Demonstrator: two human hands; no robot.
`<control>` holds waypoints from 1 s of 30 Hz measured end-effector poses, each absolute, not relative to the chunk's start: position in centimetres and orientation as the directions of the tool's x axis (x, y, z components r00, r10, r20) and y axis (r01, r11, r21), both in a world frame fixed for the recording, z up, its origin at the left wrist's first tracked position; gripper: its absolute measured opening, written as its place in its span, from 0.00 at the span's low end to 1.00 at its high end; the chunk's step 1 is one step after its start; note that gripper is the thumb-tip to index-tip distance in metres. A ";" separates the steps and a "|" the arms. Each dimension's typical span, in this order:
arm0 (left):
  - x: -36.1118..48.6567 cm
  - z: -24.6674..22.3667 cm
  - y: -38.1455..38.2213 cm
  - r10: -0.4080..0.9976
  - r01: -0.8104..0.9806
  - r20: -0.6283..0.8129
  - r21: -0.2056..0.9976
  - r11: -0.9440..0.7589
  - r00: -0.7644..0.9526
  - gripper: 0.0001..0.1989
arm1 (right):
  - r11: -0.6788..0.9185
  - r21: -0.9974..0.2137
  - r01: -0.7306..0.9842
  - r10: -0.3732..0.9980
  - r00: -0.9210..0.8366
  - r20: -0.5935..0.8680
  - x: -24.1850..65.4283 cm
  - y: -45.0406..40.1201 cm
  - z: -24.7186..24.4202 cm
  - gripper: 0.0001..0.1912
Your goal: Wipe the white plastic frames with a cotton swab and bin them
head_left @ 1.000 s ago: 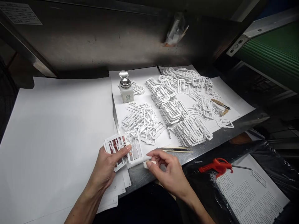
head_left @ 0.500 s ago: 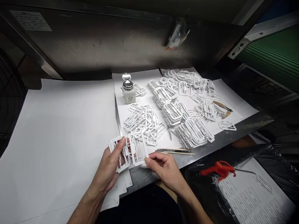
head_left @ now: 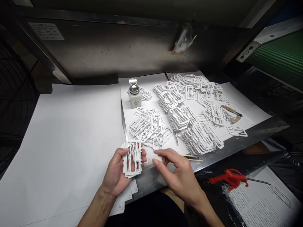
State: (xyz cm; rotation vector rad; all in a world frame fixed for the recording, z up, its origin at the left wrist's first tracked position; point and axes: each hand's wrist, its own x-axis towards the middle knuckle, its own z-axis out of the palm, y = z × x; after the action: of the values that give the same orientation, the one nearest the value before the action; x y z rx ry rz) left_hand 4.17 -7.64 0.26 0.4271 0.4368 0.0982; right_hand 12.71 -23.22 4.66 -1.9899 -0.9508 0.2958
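Note:
My left hand (head_left: pixel 115 171) grips a small stack of thin white plastic frames (head_left: pixel 132 157), their slotted faces turned up, with the thumb on one side and fingertips on the other. Just to the right, my right hand (head_left: pixel 178 171) is apart from the stack, thumb and index finger curved around a small white piece (head_left: pixel 158 157); its kind is unclear. Beyond my hands lies a loose pile of similar white frames (head_left: pixel 150 126). Neater stacks of frames (head_left: pixel 201 137) stand farther right on white paper.
A pump bottle (head_left: pixel 134 98) with its metal lid raised stands behind the loose pile. Tweezers (head_left: pixel 191 157) lie by the metal table edge. A wooden-handled tool (head_left: pixel 229 109) rests at right. A red air blow gun (head_left: pixel 230 179) lies lower right. White paper sheets (head_left: pixel 78 135) cover the left side.
The frame spread open between both hands is now on the stack in my left hand. My right hand has let go of it and moved right. The view has shifted slightly.

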 end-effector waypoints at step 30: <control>4.9 1.0 -8.5 0.180 0.040 -0.444 0.440 0.897 0.878 0.13 | -0.201 -0.646 0.737 0.757 0.535 0.374 15.5 -19.6 6.1 0.08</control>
State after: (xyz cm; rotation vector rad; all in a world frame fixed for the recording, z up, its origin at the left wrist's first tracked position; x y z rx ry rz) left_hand 4.87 -8.47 0.97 0.4567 0.4987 0.0757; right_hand 15.46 -19.60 6.10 -1.9522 -1.2145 0.0320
